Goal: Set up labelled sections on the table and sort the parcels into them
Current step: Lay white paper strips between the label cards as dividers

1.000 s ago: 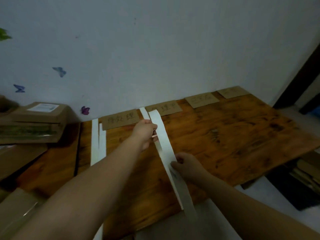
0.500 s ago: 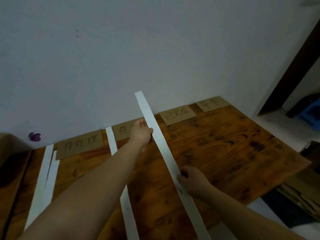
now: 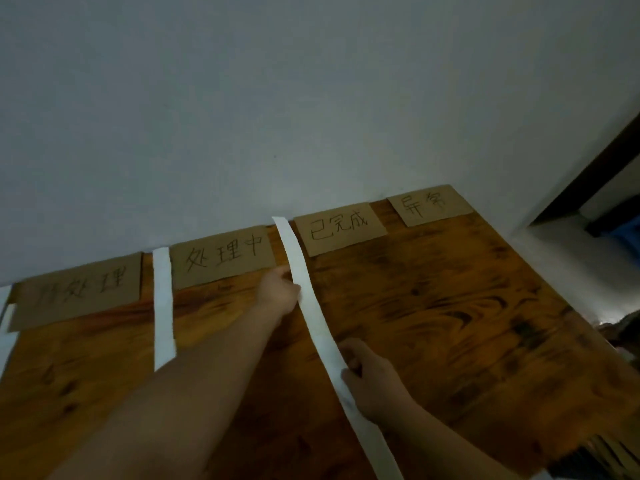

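Strip (image 3: 304, 292) swung down off wall (image 3: 311, 98) since prev frame, now runs btwn 2nd card (image 3: 221, 258) & 3rd card (image 3: 339, 230) on table (image 3: 450, 323). R hand (image 3: 369, 374) pinches it midway; L hand (image 3: 278, 292) at upper edge, grip unclear. Risk: bowed strip sets skewed, overlaps 3rd card if released unevenly.

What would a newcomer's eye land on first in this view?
The long white paper strip stands out: the left hand holds it farther up and the right hand pinches it nearer the body, so it runs from the wall edge toward the near edge of the wooden table. Four handwritten cardboard labels line the wall edge. A second white strip lies flat between the first two.
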{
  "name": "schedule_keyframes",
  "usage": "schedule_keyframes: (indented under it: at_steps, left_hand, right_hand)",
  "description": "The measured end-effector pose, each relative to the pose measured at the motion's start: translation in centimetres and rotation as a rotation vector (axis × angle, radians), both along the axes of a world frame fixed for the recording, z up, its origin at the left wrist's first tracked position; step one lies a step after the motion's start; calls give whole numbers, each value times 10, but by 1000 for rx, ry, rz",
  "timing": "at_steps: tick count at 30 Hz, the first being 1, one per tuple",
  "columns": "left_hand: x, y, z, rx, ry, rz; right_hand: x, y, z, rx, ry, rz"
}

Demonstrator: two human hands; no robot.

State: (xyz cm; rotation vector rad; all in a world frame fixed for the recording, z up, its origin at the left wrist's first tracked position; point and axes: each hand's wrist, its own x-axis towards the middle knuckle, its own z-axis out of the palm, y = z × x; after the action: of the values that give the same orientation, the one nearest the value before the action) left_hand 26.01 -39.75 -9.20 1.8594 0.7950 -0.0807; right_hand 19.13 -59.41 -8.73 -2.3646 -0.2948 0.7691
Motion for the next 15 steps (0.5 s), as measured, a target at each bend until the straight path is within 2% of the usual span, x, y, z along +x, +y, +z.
schedule_keyframes:
  at_steps: [2, 4, 6, 8, 10, 12, 15]
  left_hand:
    - [6, -9, -12, 71, 62, 13]
    - [5, -14, -24, 308, 110, -27]
    - [0, -16, -36, 586, 110, -247]
    - [-4, -16, -46, 729, 164, -540]
    - [-6, -13, -52, 766, 280, -682]
    - [-2, -10, -56, 767, 338, -693]
    - [8, -7, -55, 761, 340, -691]
  right_hand:
    - [10, -8, -12, -7, 30, 39]
    - [18, -14, -22, -1, 46, 61]
    - [22, -20, -31, -30, 23, 123]
    - [26, -24, -37, -102, -30, 271]
    - [28, -27, -41, -224, -102, 486]
    - [31, -30, -43, -337, -170, 671]
    - [35, -29, -44, -396, -197, 747]
